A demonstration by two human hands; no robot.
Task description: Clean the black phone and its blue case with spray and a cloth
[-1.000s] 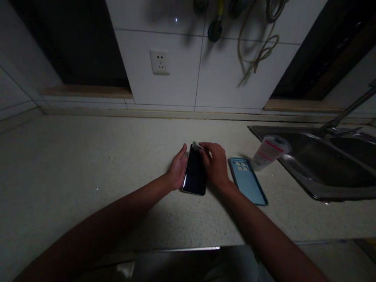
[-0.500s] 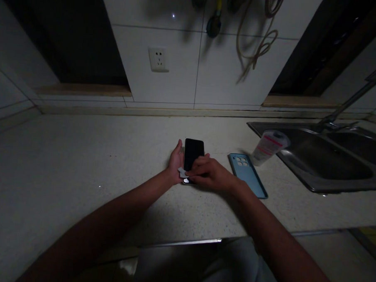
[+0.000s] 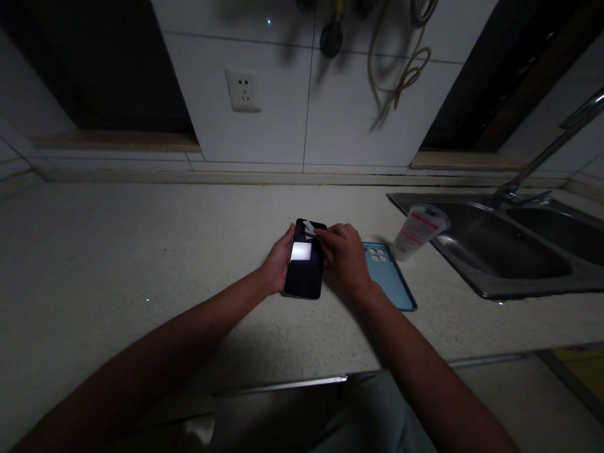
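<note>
A black phone lies screen up on the pale speckled counter, with a bright reflection on its glass. My left hand rests against the phone's left edge, fingers curled along it, steadying it. My right hand is closed in a pinch on a small white wipe, pressed on the top end of the screen. A light blue phone case lies face down just right of my right hand.
A white tube with a red label lies tipped at the rim of a steel double sink with a tap at the right. A wall socket and hanging cords are on the tiled wall behind.
My right hand swept the wipe from the phone's top down to its bottom end, then back up to the top. The view has shifted slightly left.
</note>
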